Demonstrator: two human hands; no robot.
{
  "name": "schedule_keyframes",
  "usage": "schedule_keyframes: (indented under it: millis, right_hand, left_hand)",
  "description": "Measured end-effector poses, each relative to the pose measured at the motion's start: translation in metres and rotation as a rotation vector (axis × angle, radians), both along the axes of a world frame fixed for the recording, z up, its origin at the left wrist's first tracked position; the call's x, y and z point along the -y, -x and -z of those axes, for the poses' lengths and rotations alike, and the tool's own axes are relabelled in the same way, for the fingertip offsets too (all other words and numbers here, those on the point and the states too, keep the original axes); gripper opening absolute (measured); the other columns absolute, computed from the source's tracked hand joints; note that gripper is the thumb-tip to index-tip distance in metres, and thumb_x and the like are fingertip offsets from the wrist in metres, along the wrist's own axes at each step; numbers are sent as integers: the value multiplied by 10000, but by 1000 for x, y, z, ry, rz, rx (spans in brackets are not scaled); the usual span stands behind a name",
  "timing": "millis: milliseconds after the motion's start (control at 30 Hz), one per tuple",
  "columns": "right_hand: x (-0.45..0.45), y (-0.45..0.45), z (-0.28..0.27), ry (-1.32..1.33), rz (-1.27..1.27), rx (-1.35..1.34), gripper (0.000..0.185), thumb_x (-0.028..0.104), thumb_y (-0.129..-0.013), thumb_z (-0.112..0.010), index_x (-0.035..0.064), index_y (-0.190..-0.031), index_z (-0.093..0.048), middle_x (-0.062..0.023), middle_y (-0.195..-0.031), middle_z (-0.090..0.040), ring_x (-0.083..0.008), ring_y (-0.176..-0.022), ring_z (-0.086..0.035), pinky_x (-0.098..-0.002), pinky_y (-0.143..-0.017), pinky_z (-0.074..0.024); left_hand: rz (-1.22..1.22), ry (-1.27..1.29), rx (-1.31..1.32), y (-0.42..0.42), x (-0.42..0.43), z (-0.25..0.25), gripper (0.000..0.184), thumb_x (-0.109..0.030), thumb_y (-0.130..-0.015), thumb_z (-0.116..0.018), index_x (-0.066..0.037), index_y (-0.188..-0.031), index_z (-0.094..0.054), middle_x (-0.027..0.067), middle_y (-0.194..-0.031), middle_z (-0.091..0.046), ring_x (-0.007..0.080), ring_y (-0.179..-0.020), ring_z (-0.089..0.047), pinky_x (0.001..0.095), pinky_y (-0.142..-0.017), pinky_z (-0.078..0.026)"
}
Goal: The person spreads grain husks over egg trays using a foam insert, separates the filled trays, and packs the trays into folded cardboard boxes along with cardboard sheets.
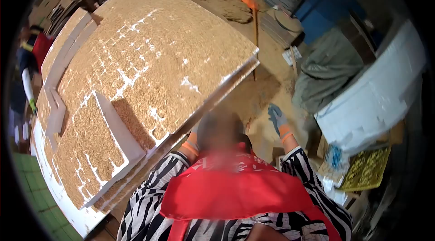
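Note:
My right hand [275, 116], in a grey glove with an orange cuff, hangs over the sandy floor at the right of the board. Its fingers are loosely apart, with nothing visible in them. My left hand [195, 133], gloved alike, is near the board's close edge; a dark blurred shape hides most of it, its fingers included. A large board [181, 46] spread with tan granules lies in front of me, white showing through in a grid-like pattern. A raised white-sided block [124, 141], also topped with granules, rests at its near left.
White strips [68, 50] lie along the board's far left. Another person's gloved hand [33, 105] shows there. A shovel with an orange blade [247, 0] stands beyond the board, by a sand heap [222, 0]. At right are a grey-green cloth [331, 64], a white wrapped sheet [371, 91] and a yellow crate [366, 168].

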State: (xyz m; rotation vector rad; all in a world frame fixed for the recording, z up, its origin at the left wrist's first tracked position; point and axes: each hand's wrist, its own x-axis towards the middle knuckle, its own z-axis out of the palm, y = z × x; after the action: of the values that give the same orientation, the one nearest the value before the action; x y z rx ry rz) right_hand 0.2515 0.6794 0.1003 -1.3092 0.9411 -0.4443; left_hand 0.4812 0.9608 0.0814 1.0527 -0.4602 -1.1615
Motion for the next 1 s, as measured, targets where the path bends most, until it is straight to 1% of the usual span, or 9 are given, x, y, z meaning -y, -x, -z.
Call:
schedule_keyframes:
  millis: [100, 267, 400, 500, 533, 633, 767, 900, 1000]
  right_hand:
    - [103, -85, 9, 246, -76, 86, 375, 149, -955, -573, -22, -1287, -537, -70, -1235, -604, -179, -1082, -577, -303, -960, -464]
    - [227, -257, 13, 99, -318, 323, 457, 174, -992, -525, -9, -1400, -429, -68, -1368, -508, -161, -1195, -513, -288, -1032, -408]
    - [235, -325, -48, -269, -781, -88, 581, 366, -985, -522, -5, -1417, -407, -63, -1360, -512, -154, -1226, -474, -295, -1045, -378]
    - [239, -344, -2, 83, -955, -194, 614, 390, -961, -555, -3, -1412, -415, -64, -1351, -522, -163, -1220, -487, -288, -1028, -393]
    - [237, -339, -29, -227, -924, -131, 715, 363, -908, -649, -36, -1430, -365, -151, -1396, -477, -201, -1283, -444, -320, -1056, -366]
    - [247, -339, -26, -296, -891, -119, 816, 332, -852, -729, -37, -1451, -315, -141, -1400, -469, -210, -1271, -454, -322, -1043, -380]
    - [249, -362, -49, -378, -1040, -61, 773, 264, -836, -754, -1, -1433, -342, -126, -1362, -498, -212, -1221, -496, -331, -1022, -409]
    - [250, -358, -37, -536, -1042, -59, 645, 190, -861, -721, 27, -1395, -397, -101, -1279, -560, -200, -1116, -572, -325, -938, -485]
    - [255, -343, -45, -545, -975, -21, 589, 139, -874, -676, 38, -1391, -411, -93, -1271, -565, -196, -1098, -584, -324, -920, -496]
  left_hand:
    - [-130, 43, -212, -9, 30, -7, 310, -453, -991, -454, -168, -883, -512, 7, -881, -522, 171, -850, -514, 321, -801, -440]
    - [-481, 126, -452, -12, 99, -41, 295, -415, -940, -555, -128, -1010, -551, 57, -1008, -568, 214, -960, -541, 347, -852, -462]
    - [-680, 454, -875, -16, 142, -95, 363, -384, -899, -636, -96, -1113, -582, 97, -1109, -605, 247, -1047, -563, 367, -894, -480]
    - [-603, 818, -1170, -26, 167, -115, 441, -362, -869, -697, -72, -1189, -606, 127, -1186, -633, 273, -1113, -579, 383, -925, -493]
    - [-645, 866, -1153, -26, 172, -94, 455, -376, -859, -705, -75, -1185, -606, 131, -1195, -629, 277, -1116, -578, 392, -943, -486]
    - [-1138, 374, -838, -17, 196, -100, 519, -463, -834, -711, -83, -1170, -603, 170, -1199, -619, 264, -1100, -593, 403, -948, -495]
    - [-928, 587, -1066, -22, 193, -91, 609, -492, -830, -704, -41, -1215, -565, 205, -1178, -619, 276, -1071, -608, 387, -915, -515]
    - [-1072, 646, -1124, -14, 198, -52, 622, -502, -838, -687, 48, -1113, -592, 206, -1065, -656, 293, -974, -637, 375, -892, -525]
    - [-1147, 147, -656, 6, 207, -61, 641, -500, -872, -632, 59, -1179, -567, 221, -1067, -660, 309, -965, -640, 368, -930, -502]
